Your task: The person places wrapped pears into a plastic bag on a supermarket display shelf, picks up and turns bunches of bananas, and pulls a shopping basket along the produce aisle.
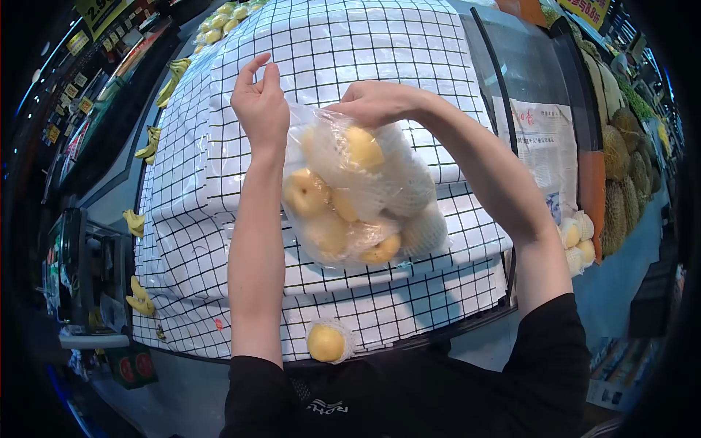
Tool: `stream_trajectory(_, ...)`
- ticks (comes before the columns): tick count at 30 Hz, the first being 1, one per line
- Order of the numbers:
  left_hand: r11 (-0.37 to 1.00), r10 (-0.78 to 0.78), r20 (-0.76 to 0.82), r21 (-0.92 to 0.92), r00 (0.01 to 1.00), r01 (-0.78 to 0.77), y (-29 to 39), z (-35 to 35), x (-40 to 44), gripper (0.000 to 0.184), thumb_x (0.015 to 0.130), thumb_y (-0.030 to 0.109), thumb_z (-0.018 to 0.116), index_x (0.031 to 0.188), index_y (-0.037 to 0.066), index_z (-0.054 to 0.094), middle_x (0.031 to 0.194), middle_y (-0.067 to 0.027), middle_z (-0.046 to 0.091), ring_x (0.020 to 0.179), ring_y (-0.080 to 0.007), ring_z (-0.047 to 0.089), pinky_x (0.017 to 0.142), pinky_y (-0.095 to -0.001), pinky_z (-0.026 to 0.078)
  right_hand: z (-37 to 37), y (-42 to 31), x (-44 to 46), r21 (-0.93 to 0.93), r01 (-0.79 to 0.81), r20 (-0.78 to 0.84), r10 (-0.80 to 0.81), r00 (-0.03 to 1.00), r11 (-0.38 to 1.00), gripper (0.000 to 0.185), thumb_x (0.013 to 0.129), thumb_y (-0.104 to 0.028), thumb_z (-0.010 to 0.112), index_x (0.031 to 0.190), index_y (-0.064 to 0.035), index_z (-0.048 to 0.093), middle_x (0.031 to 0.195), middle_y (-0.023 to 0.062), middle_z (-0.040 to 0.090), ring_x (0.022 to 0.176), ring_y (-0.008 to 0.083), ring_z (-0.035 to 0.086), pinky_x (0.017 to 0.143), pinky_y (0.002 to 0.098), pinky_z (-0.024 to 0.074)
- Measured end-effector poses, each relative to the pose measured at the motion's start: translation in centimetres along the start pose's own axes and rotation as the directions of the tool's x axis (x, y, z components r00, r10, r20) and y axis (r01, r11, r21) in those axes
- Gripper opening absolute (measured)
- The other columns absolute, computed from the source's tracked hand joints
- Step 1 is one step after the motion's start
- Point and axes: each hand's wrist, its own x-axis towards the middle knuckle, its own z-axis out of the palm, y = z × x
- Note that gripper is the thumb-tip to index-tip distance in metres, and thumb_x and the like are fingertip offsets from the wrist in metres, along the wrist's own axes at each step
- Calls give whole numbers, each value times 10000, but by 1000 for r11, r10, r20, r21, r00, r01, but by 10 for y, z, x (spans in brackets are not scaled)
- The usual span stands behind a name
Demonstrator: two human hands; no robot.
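Sitting at the near edge of the checked cloth point(182, 252), just right of your left forearm, is one loose fruit point(326, 342): yellow, in a white foam net point(349, 337) that leaves its near-left side bare.

Next out, mid-cloth, between your forearms: clear plastic bag point(343, 182), bulging. Several yellow fruits point(307, 191) inside, some bare-looking on the left and near side, others in white foam sleeves point(426, 230) on the right. Plastic wrinkled, some glare; can't get an exact count.

Your right hand point(371, 104) is on the bag's far top edge, closed on the gathered plastic, wrist bent in from the right. Fingertips are hidden, so can't tell how tight. Your left hand point(261, 102) is raised just left of the bag's top, about half open: fingers loosely curled, thumb up, no object visible in it. Can't tell if its wrist touches the plastic.

Sides, near to far: bananas point(139, 298) in small bunches along the cloth's left edge; netted fruits point(577, 241) at right; newspaper point(544, 142) beyond them; durians point(621, 175) piled further right. Far left, past the cloth's edge: more yellow fruit in wrapping point(223, 22).
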Motion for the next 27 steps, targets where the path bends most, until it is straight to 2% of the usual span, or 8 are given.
stream_trajectory(4,996,-25,-5,82,1000,25,-15,-2,2,192,947,148,631,1084,13,636,559,91,432,463,8,315,436,-215,214,12,19,-8,159,-139,-60,150,987,977,793,916,-678,404,875,47,722,868,191,712,776,303,651,774,389,507)
stream_trajectory(6,977,-132,13,171,991,128,-20,-7,1,254,947,207,630,1064,-18,641,513,70,454,454,-19,326,446,-246,244,22,30,-16,76,76,-520,-26,854,994,802,924,-682,392,767,44,697,764,195,695,684,286,628,720,412,490)
stream_trajectory(10,957,-237,95,197,967,215,-29,-32,-6,344,937,315,650,1035,-15,666,623,32,542,549,-39,412,517,-240,317,12,47,-30,11,22,-566,-12,824,1000,635,939,-607,470,788,-46,724,622,107,644,615,229,613,617,378,475)
stream_trajectory(14,912,-360,245,296,900,284,-29,-59,-27,592,938,554,553,1151,11,652,984,-62,641,913,-138,558,834,-307,438,20,46,-15,37,149,-754,-70,653,988,444,913,-459,638,744,-54,710,542,34,571,500,148,507,502,309,401)
stream_trajectory(16,808,-565,385,75,730,585,-43,-69,-41,665,940,580,528,1276,7,570,1152,-87,628,1039,-175,593,949,-348,447,13,44,4,201,337,-822,-29,569,920,374,887,-363,708,718,-31,683,514,-12,496,485,73,419,462,272,331)
stream_trajectory(17,777,-572,444,22,690,630,-49,-77,-43,698,945,561,537,1352,-5,489,1280,-108,580,1127,-190,583,1000,-348,442,11,41,11,184,419,-865,-56,499,889,397,896,-334,709,661,-20,646,508,-53,431,505,37,354,455,255,285)
stream_trajectory(21,779,-587,467,101,662,619,-31,-70,-52,602,959,461,579,1309,-26,529,1221,-112,616,1072,-175,603,921,-314,489,6,16,15,358,447,-851,89,518,820,432,912,-344,695,618,-36,624,516,-72,432,499,39,324,457,243,265)
stream_trajectory(27,824,-556,310,83,771,561,-52,-67,-49,372,994,219,567,1232,-67,579,1095,-114,664,971,-159,635,808,-286,531,10,49,15,218,367,-850,-9,526,905,449,936,-411,652,698,-31,645,553,-90,396,539,27,321,493,235,236)
